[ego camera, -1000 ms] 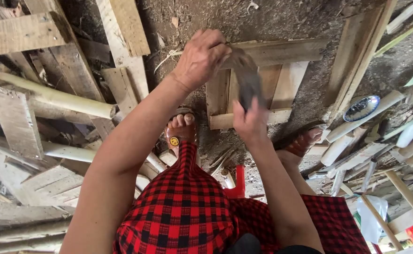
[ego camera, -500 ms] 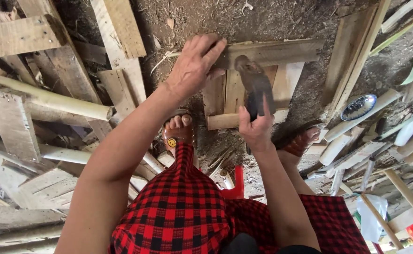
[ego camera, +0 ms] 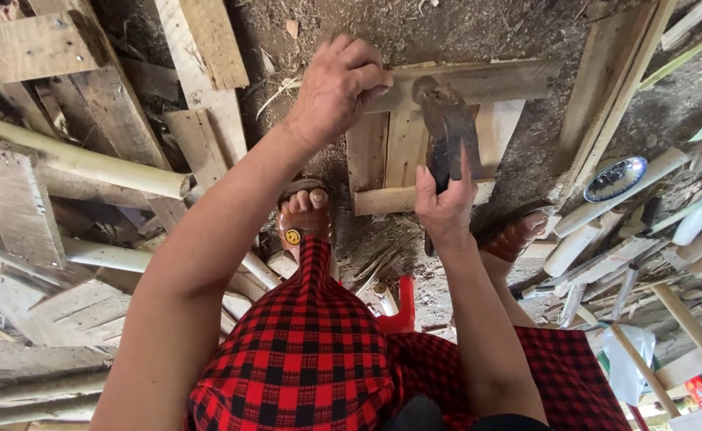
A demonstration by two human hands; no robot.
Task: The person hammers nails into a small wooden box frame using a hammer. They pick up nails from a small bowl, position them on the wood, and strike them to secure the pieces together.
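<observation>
Swung since a moment ago toward twelve o'clock, dark hatchet [ego camera: 449, 136] gripped tight in right hand [ego camera: 445, 209], head now on wooden frame's [ego camera: 479, 80] top slat, left hand [ego camera: 337, 89] clamping that slat: blow landing.

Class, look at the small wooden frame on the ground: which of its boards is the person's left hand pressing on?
The top crosswise board. The left hand rests on its left end, while the upright slats and the lower crosswise board go untouched.
</observation>
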